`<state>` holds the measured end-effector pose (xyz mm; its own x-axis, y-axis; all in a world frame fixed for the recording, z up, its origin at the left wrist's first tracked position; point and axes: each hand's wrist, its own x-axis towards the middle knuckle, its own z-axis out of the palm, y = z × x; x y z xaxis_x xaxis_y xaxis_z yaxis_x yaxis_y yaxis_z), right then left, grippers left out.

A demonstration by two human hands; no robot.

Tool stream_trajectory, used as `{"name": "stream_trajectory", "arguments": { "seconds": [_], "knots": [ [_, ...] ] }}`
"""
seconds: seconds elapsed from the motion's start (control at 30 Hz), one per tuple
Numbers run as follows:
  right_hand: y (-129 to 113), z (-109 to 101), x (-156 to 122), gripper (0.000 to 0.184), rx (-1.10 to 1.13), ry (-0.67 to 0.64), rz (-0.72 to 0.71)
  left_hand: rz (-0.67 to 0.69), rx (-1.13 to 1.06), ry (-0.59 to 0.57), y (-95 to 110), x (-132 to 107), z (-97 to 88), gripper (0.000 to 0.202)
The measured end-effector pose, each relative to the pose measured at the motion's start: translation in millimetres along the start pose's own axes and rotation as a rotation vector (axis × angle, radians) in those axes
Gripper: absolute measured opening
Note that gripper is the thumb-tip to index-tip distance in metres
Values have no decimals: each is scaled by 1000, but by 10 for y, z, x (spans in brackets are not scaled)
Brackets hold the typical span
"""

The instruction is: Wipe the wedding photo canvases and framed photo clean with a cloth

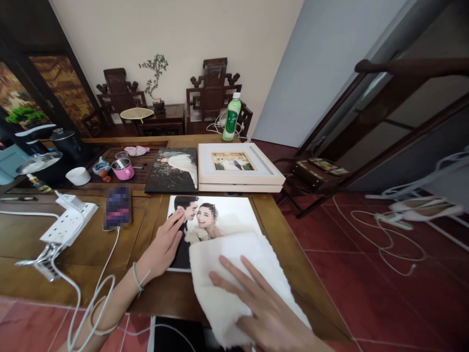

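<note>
A large photo print [234, 215] of two people lies flat on the wooden table near its front right corner. On its left part rests my left hand [164, 247], fingers stretched out along the picture. My right hand [252, 298] lies spread on a folded white towel [216, 254], pressing it over the print's lower right part. The towel hides that part of the picture and hangs past the table's front edge. No fingers are wrapped round anything.
Behind the print lie a dark photo panel [172, 178] and stacked white picture frames [238, 181], with a green bottle [231, 117] beyond. To the left are a phone [117, 208], a white power strip [69, 222] with loose cables, a pink cup [124, 169] and a white bowl [78, 176].
</note>
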<state>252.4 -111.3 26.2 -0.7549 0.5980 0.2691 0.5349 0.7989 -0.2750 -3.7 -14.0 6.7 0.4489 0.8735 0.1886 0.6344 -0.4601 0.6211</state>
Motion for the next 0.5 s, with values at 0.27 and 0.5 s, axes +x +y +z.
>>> {"name": "stream_trajectory", "arguments": {
  "seconds": [0.27,0.5],
  "knots": [
    [325,-84,345,26,67,-40,131,-7,0,-6,-10,3,2,46],
    [946,-93,960,28,6,25,188,32,-12,12,-19,1,3,45]
  ]
}}
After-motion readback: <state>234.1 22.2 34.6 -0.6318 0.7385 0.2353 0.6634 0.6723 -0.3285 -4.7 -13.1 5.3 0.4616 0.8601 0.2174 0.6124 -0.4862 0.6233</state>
